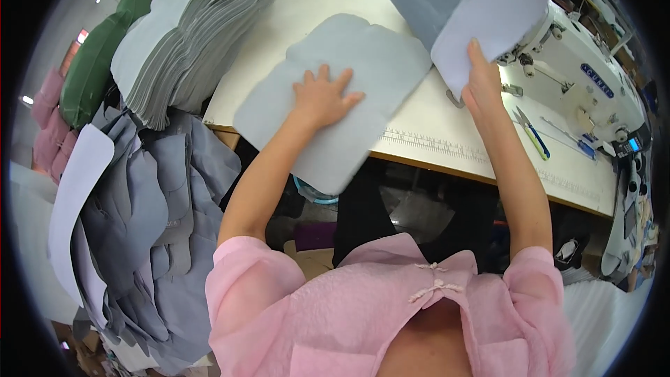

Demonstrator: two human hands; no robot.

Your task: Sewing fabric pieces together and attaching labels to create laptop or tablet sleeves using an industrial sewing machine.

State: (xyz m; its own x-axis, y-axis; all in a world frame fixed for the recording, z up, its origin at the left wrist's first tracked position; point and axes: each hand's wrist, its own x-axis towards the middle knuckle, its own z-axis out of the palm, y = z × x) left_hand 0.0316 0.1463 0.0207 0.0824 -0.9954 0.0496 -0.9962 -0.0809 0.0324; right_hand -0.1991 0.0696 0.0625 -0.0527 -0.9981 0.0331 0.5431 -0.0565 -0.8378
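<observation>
A light grey cut fabric piece [349, 49] with a notched far edge lies flat on the white table, its near corner overhanging the front edge. My left hand [324, 98] rests on it, palm down and fingers spread. At the right, my right hand [483, 84] grips the edge of a raised fabric panel [495, 14], thumb on its pale lavender face. The panel is lifted off the table and curls over, with a darker grey side showing at its left. It partly covers the sewing machine behind it.
The white sewing machine [593, 77] stands at the right. Thread snips [532, 132] and a blue-handled screwdriver [576, 141] lie below it on the table [244, 87]. A tall stack of grey fabric pieces [188, 35] stands at the left, above a heap of grey pieces [139, 216].
</observation>
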